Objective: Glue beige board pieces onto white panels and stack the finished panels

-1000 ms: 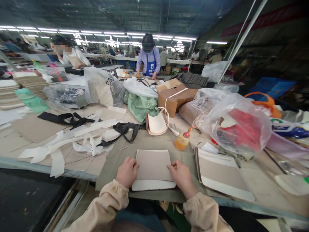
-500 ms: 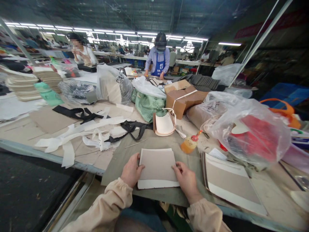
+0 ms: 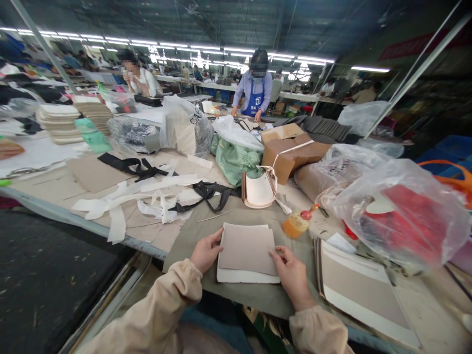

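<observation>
A taupe rectangular panel (image 3: 248, 248) lies at a slight angle over a white panel (image 3: 247, 276), whose edge shows along the bottom and in a thin strip at the top. My left hand (image 3: 205, 251) pinches the taupe panel's left edge between thumb and fingers. On the opposite side, the thumb and fingers of my right hand (image 3: 292, 273) are closed on its right edge. Both panels are over a grey-green sheet (image 3: 199, 236) at the table's front. Just beyond my right hand stands a squat bottle of amber liquid (image 3: 295, 225) with a red top.
To the right lies a stack of taupe-and-white panels (image 3: 365, 290), near a clear plastic bag (image 3: 409, 216) with red contents. Tied curved pieces (image 3: 259, 191) sit ahead. White strips (image 3: 121, 199) and black straps (image 3: 132, 166) litter the left. A co-worker (image 3: 254, 88) stands across the table.
The taupe panel has turned slightly on the white one, baring more of its top and bottom edges. Both hands keep hold of its sides. The view has swung a little left.
</observation>
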Action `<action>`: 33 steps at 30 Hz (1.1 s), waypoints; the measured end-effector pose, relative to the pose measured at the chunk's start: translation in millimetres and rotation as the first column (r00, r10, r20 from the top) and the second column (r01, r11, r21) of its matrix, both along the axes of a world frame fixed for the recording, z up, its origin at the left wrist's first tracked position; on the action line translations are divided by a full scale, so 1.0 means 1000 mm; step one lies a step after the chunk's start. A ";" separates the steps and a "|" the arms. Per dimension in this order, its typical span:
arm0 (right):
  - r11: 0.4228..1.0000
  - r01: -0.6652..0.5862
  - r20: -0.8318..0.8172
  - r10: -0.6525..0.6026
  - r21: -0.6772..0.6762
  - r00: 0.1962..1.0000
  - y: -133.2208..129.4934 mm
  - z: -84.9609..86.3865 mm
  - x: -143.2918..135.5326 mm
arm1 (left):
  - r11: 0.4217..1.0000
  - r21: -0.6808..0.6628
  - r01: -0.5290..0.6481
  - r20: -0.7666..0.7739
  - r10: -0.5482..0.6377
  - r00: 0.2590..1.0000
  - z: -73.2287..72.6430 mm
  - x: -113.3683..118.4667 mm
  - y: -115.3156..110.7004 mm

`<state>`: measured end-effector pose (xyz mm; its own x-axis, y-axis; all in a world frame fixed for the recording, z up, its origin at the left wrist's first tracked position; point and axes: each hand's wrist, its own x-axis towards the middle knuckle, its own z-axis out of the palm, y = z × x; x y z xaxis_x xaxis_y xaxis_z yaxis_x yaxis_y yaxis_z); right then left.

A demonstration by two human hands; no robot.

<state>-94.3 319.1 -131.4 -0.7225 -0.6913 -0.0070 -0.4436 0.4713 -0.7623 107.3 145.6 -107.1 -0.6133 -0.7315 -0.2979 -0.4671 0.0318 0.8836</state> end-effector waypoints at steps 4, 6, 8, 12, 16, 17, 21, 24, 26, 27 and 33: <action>0.999 0.038 0.074 -0.036 -0.019 0.997 0.003 0.001 0.000 | 0.975 0.215 -0.062 -0.054 0.075 0.996 0.005 -0.009 -0.002; 0.997 0.058 0.089 -0.053 -0.056 0.995 0.005 0.001 0.000 | 0.977 0.203 -0.069 -0.031 0.077 0.997 0.006 -0.011 -0.003; 0.993 0.076 0.114 -0.066 -0.088 0.991 0.006 -0.001 -0.001 | 0.988 0.144 -0.062 -0.004 0.064 0.998 0.005 -0.011 -0.004; 0.989 0.082 0.159 -0.061 -0.124 0.985 0.005 -0.004 -0.001 | 0.999 0.041 0.008 -0.002 -0.008 1.000 0.003 -0.008 -0.004; 0.980 0.100 0.168 -0.070 -0.175 0.983 -0.001 -0.006 -0.003 | 0.999 0.011 0.052 -0.018 -0.052 0.998 0.002 -0.007 -0.006; 0.976 0.115 0.198 -0.078 -0.185 0.977 -0.003 -0.006 -0.005 | 0.998 -0.001 0.057 -0.008 -0.057 0.998 0.001 -0.008 -0.007; 0.951 0.188 0.448 -0.061 -0.245 0.892 -0.005 -0.004 -0.012 | 0.995 -0.075 0.061 0.033 -0.058 0.998 0.000 -0.012 -0.009; 0.946 0.175 0.489 -0.021 -0.272 0.872 -0.003 0.000 -0.013 | 0.989 -0.139 0.056 0.051 -0.049 0.997 -0.002 -0.014 -0.008; 0.962 0.136 0.407 -0.029 -0.236 0.913 -0.001 0.004 -0.011 | 0.988 -0.142 0.056 0.012 -0.054 0.998 -0.004 -0.014 -0.007; 0.972 0.121 0.344 -0.045 -0.204 0.938 0.000 0.007 -0.009 | 0.990 -0.127 0.055 -0.018 -0.058 0.998 -0.005 -0.013 -0.006; 0.996 0.083 0.093 -0.080 -0.033 0.993 -0.001 0.010 -0.004 | 0.999 -0.040 0.036 -0.050 -0.038 0.998 -0.013 -0.007 -0.005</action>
